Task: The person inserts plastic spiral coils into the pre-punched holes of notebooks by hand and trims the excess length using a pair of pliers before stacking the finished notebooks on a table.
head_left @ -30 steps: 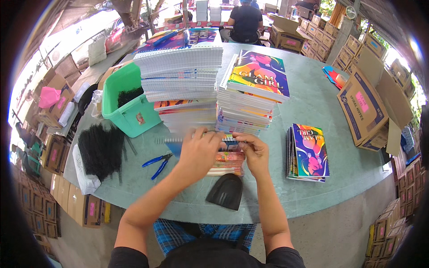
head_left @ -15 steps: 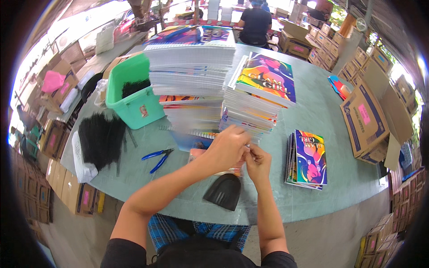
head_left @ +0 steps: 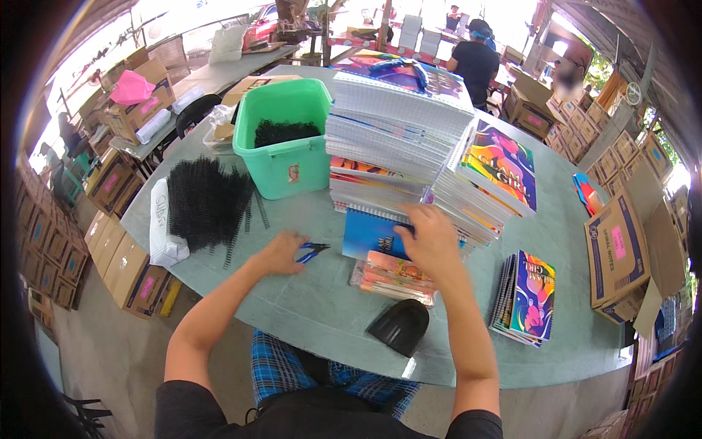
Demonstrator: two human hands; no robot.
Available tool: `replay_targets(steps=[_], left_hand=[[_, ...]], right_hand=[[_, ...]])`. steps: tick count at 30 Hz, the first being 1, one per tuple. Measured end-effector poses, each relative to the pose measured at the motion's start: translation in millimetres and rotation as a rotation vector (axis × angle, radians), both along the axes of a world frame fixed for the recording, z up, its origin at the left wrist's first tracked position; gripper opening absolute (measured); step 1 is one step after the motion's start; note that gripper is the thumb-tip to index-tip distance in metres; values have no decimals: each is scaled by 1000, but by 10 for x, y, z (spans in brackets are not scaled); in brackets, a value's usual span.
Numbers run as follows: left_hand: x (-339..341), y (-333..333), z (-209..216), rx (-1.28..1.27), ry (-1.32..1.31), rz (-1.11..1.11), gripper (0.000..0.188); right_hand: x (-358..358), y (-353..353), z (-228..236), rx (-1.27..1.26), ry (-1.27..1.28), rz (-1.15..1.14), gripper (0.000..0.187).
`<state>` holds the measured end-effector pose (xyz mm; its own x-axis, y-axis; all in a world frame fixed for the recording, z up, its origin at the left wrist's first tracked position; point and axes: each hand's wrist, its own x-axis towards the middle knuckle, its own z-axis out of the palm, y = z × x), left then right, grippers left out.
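Note:
My right hand (head_left: 433,238) grips the top right corner of a blue spiral notebook (head_left: 369,233), its fingers curled over the bound edge; a bit of black shows by the fingertips. The notebook lies in front of the tall stacks, partly over several orange-pink notebooks (head_left: 391,272). At the blue-handled pliers (head_left: 314,253) is my left hand (head_left: 281,253), slightly blurred, thumb and fingers apart on either side of the handles. Near the table's front edge sits a black dome-shaped piece (head_left: 401,328).
Tall notebook stacks (head_left: 398,121) rise ahead. Left of them stand a green bin (head_left: 281,172) of black coils and a pile of loose black coils (head_left: 205,205). A small notebook pile (head_left: 532,296) and an open carton (head_left: 620,249) are on the right. A person (head_left: 475,69) sits beyond.
My left hand has left the notebook's edge and moved left to the pliers. My right hand stays at the notebook. The whole view has shifted, with the table's things now further right.

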<state>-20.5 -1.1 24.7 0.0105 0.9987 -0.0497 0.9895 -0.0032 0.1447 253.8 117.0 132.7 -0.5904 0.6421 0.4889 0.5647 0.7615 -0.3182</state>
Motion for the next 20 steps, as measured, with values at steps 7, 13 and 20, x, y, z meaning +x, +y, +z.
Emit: replay_targets(steps=[7,13,20], left_hand=[[374,-168,541,32,-599,109,44],[534,-107,915,-107,-1018,227,44],[564,-94,911,-153,-957,223,43]], right_hand=[[-678,-22,148,-360,3,190,29],[-721,-62,213,-543,65,382,29],[-725,-33,51,-446,49,466,32]])
